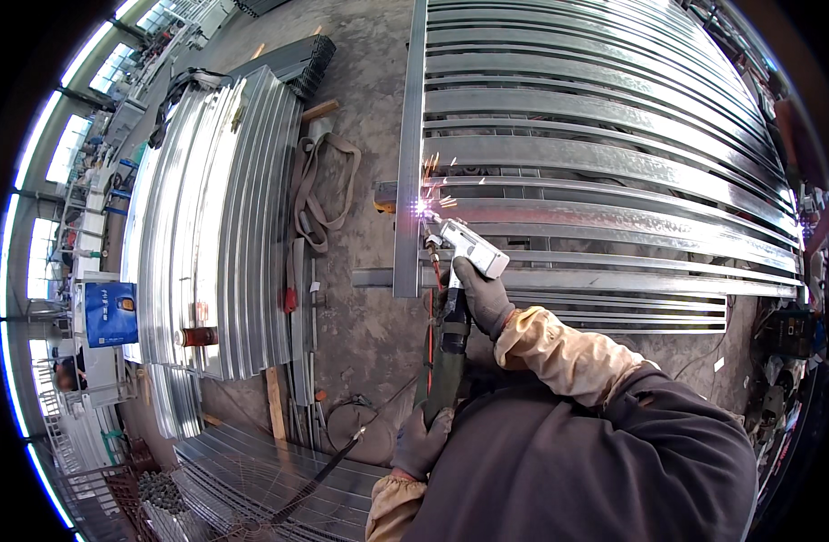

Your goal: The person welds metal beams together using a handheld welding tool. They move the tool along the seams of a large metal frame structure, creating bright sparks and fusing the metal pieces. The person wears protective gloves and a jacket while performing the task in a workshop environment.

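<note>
My gloved right hand (483, 300) is wrapped round the grip of a white handheld welding torch (474, 249). The torch nozzle points up and left, and a bright arc with orange sparks burns where a long upright steel tube (409, 244) meets the crosswise steel bars (559, 152). Lower down, close to my body, my gloved left hand (423, 443) is closed round the dark sleeved cable (447, 370) running from the torch. A thin red hose (432, 316) hangs beside that cable. The glare hides the joint itself.
Stacked shiny steel profiles (262, 199) lie to the left, with a red-brown can (197, 337) and a blue package (110, 316) by them. A looped strap (353, 172) rests on the floor between stack and frame. More metal lengths (252, 465) lie at the lower left.
</note>
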Action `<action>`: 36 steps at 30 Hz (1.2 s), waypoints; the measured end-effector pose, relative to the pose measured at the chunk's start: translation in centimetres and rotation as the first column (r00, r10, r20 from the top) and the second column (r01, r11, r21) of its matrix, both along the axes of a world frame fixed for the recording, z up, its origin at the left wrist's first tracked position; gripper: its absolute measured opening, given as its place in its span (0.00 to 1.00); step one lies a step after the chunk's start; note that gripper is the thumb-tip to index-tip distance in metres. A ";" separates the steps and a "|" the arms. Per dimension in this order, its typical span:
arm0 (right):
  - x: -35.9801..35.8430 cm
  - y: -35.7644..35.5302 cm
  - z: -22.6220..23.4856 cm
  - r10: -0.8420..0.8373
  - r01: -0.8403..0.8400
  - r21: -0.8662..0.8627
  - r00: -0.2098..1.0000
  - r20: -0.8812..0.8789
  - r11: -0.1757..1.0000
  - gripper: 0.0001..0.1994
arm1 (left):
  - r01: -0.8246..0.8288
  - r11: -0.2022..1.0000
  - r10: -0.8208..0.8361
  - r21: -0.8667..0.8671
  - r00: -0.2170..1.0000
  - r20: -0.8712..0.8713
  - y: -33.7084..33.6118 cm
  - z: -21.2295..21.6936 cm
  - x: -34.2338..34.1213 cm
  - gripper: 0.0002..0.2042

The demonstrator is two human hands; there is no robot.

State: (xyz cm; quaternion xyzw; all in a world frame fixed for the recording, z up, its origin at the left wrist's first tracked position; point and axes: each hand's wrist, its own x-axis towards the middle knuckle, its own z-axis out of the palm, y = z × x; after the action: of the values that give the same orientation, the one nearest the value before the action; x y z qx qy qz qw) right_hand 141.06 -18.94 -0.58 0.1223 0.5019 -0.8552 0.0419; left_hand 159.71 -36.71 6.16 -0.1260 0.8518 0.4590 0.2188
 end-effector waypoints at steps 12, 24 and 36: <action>0.2 -0.5 -1.0 -0.037 0.038 0.062 0.999 -0.007 0.997 0.12 | -0.023 0.999 0.021 0.036 0.998 0.056 -0.1 0.9 -0.1 0.17; 1.0 -0.9 0.6 -0.006 0.006 -0.017 0.999 0.038 1.000 0.11 | -0.005 0.999 0.003 0.035 0.999 0.052 -0.7 0.8 0.6 0.15; 1.4 -1.4 0.5 -0.042 0.042 0.027 0.999 -0.006 0.999 0.10 | -0.024 0.999 0.023 0.027 0.998 0.050 -1.1 0.2 1.4 0.15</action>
State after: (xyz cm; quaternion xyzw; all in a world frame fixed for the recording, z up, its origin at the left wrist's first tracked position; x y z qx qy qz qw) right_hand 142.42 -20.29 -0.12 0.1310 0.5108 -0.8494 0.0209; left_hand 161.14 -37.83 6.35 -0.1443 0.8382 0.4698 0.2362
